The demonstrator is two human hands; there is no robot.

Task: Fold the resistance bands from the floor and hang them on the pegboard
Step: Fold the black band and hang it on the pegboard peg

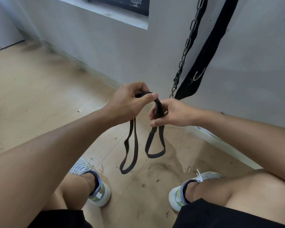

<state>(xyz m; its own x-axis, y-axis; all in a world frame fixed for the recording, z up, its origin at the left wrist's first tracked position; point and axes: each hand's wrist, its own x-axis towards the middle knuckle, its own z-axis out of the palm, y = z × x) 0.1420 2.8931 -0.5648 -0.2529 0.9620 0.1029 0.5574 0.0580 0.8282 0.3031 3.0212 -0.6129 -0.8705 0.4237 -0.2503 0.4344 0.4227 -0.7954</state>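
Band point(156, 106), black and flat, is held above the floor point(39, 89): pinched at its top bend by the left hand point(130, 102), gripped by the right hand's point(174, 112) curled fingers. Two limp loops dangle; it is judged light, soft, best held at the bend.

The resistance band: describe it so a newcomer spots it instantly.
Start at the grey wall, then drop to both hands, left and right. The resistance band is the flat black strap draped between them, two loops dangling, unlike the chain hanging on the wall.
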